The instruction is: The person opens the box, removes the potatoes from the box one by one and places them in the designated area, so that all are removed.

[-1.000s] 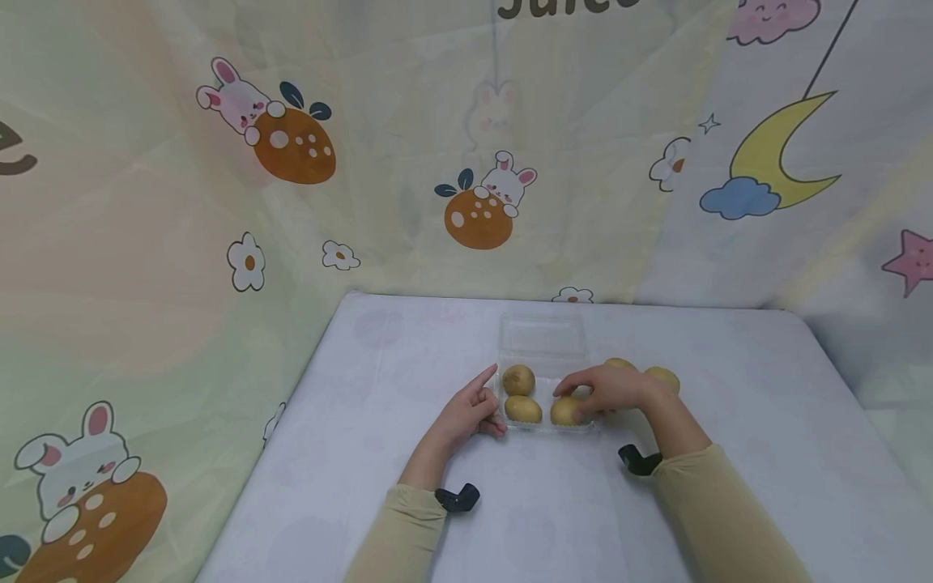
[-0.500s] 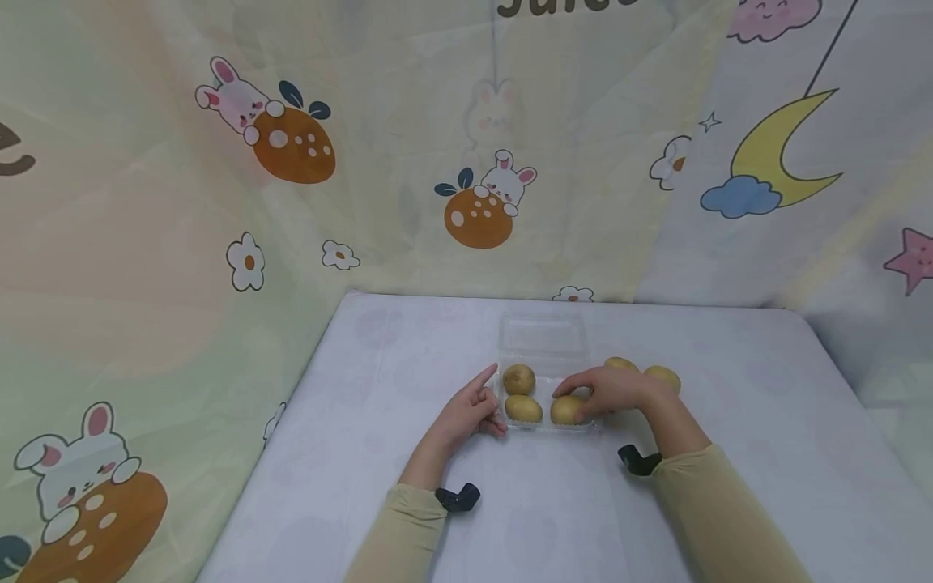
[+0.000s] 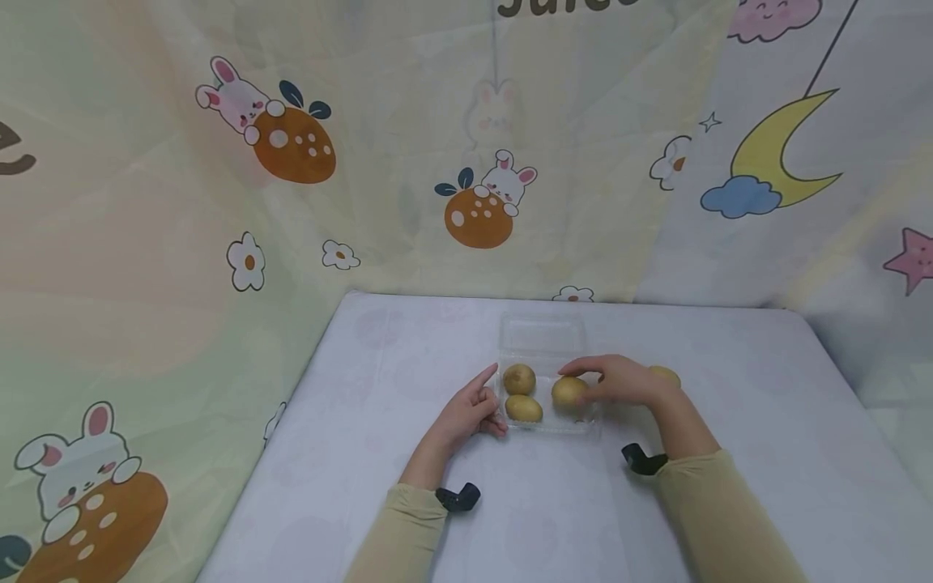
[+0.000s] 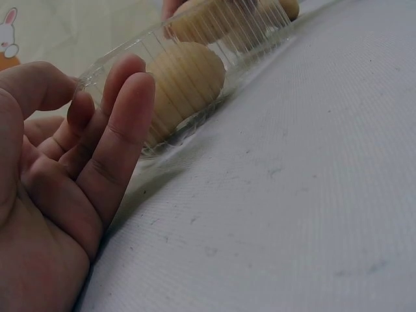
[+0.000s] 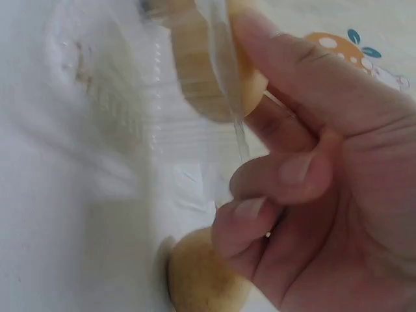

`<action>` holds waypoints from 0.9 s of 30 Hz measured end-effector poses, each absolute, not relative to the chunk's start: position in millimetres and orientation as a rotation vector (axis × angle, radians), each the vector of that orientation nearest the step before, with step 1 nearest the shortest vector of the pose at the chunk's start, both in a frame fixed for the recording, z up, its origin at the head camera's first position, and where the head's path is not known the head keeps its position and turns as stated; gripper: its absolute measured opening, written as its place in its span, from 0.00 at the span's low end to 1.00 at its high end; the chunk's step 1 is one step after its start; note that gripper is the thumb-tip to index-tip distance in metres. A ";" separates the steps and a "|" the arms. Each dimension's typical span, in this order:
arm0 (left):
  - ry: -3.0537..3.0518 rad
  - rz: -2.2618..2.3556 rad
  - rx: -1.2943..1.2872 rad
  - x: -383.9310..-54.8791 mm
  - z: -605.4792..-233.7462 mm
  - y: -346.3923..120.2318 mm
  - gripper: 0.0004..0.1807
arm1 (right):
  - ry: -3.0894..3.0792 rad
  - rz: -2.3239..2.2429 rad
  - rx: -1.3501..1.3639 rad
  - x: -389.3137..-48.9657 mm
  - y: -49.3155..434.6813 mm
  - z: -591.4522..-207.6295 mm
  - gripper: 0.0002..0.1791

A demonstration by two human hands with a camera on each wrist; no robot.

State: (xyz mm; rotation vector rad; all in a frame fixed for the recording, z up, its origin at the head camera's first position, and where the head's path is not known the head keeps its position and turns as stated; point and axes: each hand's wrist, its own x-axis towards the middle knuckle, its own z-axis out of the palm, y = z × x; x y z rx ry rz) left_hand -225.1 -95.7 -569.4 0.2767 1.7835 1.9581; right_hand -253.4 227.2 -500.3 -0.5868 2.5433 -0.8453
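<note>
A clear plastic box (image 3: pixel 550 428) lies on the table with its lid (image 3: pixel 543 334) folded back. Two potatoes, one at the back (image 3: pixel 519 379) and one in front (image 3: pixel 523 409), sit in its left half. My right hand (image 3: pixel 619 382) pinches another potato (image 3: pixel 568 394) between thumb and fingers over the box's right half; the right wrist view shows this held potato (image 5: pixel 201 65) partly behind the clear wall. At the box's left side, my left hand (image 3: pixel 468 414) touches the wall with fingertips, its index finger extended. In the left wrist view, its fingers (image 4: pixel 123 123) look fairly straight.
Right of the box, a loose potato (image 3: pixel 665 376) lies on the white tabletop (image 3: pixel 554 502), partly behind my right hand. Close to that hand's curled fingers, the right wrist view shows a potato (image 5: pixel 201 273). A printed cloth (image 3: pixel 394 162) hangs behind the table.
My right hand has shifted the pinched potato toward the back of the box's right half. The hand now covers one of the loose potatoes. My left hand stays in place.
</note>
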 end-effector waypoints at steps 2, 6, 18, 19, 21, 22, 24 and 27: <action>1.780 1.960 0.276 -225.5 -569.6 -95.2 0.37 | 2.533 -0.895 -0.581 -252.5 231.1 -497.5 0.30; 1.776 1.961 0.280 -225.9 -569.6 -95.2 0.37 | 2.515 -0.990 -0.545 -250.3 239.3 -495.3 0.31; 1.770 1.955 0.277 -226.8 -570.6 -95.8 0.38 | 2.650 -1.227 -0.387 -230.6 271.4 -517.5 0.29; 1.769 1.954 0.276 -226.8 -570.4 -95.6 0.38 | 2.648 -1.270 -0.414 -228.3 274.9 -520.2 0.28; 1.766 1.955 0.272 -226.7 -570.0 -95.3 0.38 | 2.638 -1.359 -0.501 -224.2 281.7 -525.8 0.28; 1.767 1.956 0.269 -226.7 -569.8 -95.2 0.38 | 2.636 -1.397 -0.547 -222.2 284.7 -528.6 0.28; 1.772 1.957 0.265 -226.4 -569.5 -95.1 0.38 | 2.627 -1.456 -0.616 -218.8 290.1 -533.9 0.28; 1.778 1.954 0.258 -226.6 -570.3 -95.1 0.37 | 2.701 -1.402 -0.580 -211.7 296.0 -540.1 0.26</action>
